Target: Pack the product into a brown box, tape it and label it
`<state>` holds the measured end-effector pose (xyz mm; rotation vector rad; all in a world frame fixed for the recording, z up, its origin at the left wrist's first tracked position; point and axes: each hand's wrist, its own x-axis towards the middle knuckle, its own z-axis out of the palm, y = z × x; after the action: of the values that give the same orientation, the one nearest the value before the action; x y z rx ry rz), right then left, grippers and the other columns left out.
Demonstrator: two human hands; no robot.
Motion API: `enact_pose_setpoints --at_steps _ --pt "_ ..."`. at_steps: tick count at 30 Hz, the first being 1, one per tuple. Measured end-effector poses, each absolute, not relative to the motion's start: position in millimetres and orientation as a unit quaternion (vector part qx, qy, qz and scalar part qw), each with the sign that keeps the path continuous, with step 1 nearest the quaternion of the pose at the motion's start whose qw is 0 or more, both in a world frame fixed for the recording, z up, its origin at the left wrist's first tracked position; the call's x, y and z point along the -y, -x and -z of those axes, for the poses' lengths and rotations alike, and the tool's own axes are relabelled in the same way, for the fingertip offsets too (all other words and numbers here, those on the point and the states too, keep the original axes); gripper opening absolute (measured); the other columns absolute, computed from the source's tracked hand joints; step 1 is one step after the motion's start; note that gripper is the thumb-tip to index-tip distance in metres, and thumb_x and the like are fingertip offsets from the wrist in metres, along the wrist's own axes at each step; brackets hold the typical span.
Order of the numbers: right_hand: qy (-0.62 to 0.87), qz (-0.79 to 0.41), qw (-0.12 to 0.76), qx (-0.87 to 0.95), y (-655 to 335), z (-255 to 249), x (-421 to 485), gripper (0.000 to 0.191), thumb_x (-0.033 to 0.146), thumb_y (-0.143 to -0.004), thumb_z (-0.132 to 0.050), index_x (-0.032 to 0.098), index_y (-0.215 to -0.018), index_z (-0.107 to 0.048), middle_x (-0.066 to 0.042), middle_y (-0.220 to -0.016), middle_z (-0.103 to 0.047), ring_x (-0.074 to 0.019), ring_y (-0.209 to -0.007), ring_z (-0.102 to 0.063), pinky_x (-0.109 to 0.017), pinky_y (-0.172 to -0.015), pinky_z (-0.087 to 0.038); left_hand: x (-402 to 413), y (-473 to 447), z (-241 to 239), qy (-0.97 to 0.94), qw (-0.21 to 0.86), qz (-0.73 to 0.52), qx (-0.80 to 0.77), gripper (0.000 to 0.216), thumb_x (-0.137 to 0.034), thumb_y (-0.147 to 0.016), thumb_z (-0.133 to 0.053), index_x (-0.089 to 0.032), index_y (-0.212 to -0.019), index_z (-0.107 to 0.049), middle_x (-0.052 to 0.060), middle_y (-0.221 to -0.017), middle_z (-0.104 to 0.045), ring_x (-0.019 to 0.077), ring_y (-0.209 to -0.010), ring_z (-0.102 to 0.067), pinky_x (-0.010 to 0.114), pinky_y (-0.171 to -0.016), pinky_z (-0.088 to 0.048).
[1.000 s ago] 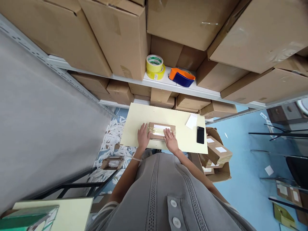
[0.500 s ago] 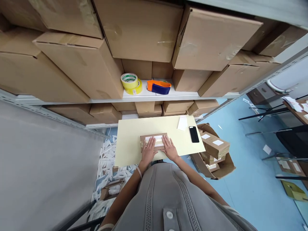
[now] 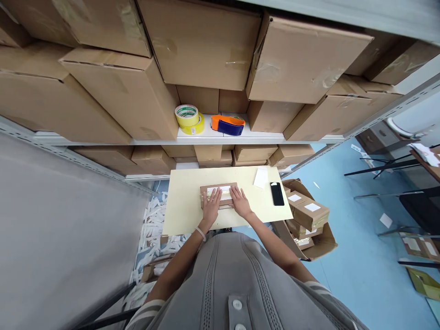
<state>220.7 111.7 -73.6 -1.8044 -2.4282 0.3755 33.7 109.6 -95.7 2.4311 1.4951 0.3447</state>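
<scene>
Kraft-paper parcel (image 3: pixel 223 200) lying flat on the worktop (image 3: pixel 184 201), just back from the near edge and close to mid-width, long side parallel to that edge. White label (image 3: pixel 222 189) on top; clear tape (image 3: pixel 202 198) showing at the left end, seemingly over the label too, though partly hidden. Left hand (image 3: pixel 211 206) and right hand (image 3: pixel 240 203) palm-down on the parcel, side by side. Fingers (image 3: pixel 216 195) of both hands open, extended and slightly spread, resting on the top face; no grip around any visible edge. Flat contact judged as steadying or pressing the parcel against the board. Smartphone (image 3: pixel 277 194) near the right edge and white paper slip (image 3: pixel 261 177) at the back edge, both apart from the parcel, apparently out of the hands' way. Yellow tape rolls (image 3: pixel 189 119) and orange-and-blue tape dispenser (image 3: pixel 227 125) on the shelf (image 3: pixel 261 138) beyond the back edge, apparently kept handy. Open carton (image 3: pixel 325 245) of labelled parcels beyond the right front corner.
</scene>
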Motion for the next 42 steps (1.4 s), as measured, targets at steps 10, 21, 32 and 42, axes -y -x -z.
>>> enact_pose_setpoints --at_steps 10,21,32,42 --pt "0.555 0.019 0.323 0.766 -227 -137 -303 0.041 0.032 -0.101 -0.034 0.019 -0.137 -0.050 -0.012 -0.135 -0.057 -0.0262 -0.124 -0.052 -0.041 -0.105 -0.041 -107 -39 106 -0.827 0.084 -0.129 -0.541 0.080 0.002 -0.082 -0.031 -0.026 -0.156 -0.017 0.002 -0.159 -0.025 0.0213 -0.149 -0.019 0.058 -0.122 -0.006" --pt "0.662 0.073 0.146 0.731 -199 -136 -355 0.046 0.042 -0.101 -0.036 0.005 -0.119 -0.057 -0.024 -0.120 -0.064 -0.0314 -0.111 -0.057 -0.040 -0.097 -0.036 -110 -28 111 -0.841 0.063 -0.161 -0.512 0.080 0.002 -0.080 -0.036 -0.027 -0.154 -0.025 0.003 -0.158 -0.031 0.0215 -0.148 -0.026 0.058 -0.122 -0.011" --pt "0.564 -0.241 0.401 0.680 -227 -140 -315 0.062 0.080 -0.083 -0.035 0.022 -0.069 -0.050 0.000 -0.065 -0.057 -0.0163 -0.065 -0.051 -0.026 -0.064 -0.040 -102 -24 107 -0.830 0.062 -0.200 -0.517 0.084 0.007 -0.078 -0.030 -0.029 -0.154 -0.025 0.002 -0.156 -0.036 0.0203 -0.146 -0.031 0.057 -0.122 -0.013" --pt "0.706 -0.395 0.308 0.501 -234 6 -200 0.065 0.086 -0.069 -0.042 0.025 -0.047 -0.040 0.002 -0.045 -0.041 -0.0131 -0.049 -0.038 -0.028 -0.053 -0.034 -104 -26 106 -0.824 0.127 -0.189 -0.518 0.081 0.007 -0.078 -0.030 -0.024 -0.152 -0.031 0.002 -0.157 -0.033 0.0201 -0.149 -0.021 0.056 -0.123 -0.003"
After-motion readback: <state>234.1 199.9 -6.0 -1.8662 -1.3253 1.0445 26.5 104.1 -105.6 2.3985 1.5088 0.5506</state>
